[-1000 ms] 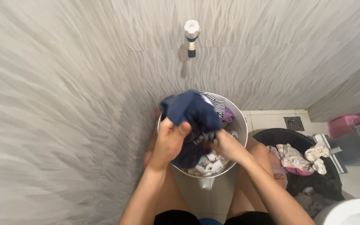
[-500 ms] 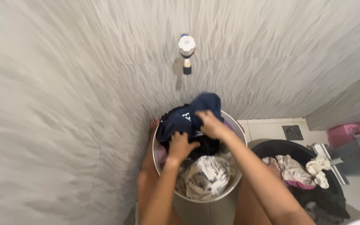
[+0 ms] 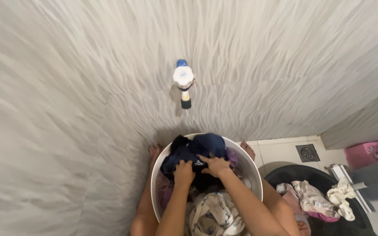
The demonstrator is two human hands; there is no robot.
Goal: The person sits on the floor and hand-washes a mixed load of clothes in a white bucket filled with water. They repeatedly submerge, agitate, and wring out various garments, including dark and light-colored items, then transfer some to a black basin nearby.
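A dark blue garment lies bunched at the far side of a white round basin between my knees. My left hand presses its fingers closed on the garment's near left part. My right hand grips the same cloth just beside it, the two hands almost touching. Below them in the basin lies a white patterned cloth, and a bit of purple cloth shows at the right rim.
A white and blue tap juts from the grey wavy-tiled wall above the basin. At the right stands a black tub with pale and pink clothes. A floor drain, a pink object and my bare feet lie nearby.
The blue garment, held up above the basin a second ago, has come down into it with both hands pushing on it. My view has tilted, so the tap sits lower in the frame.
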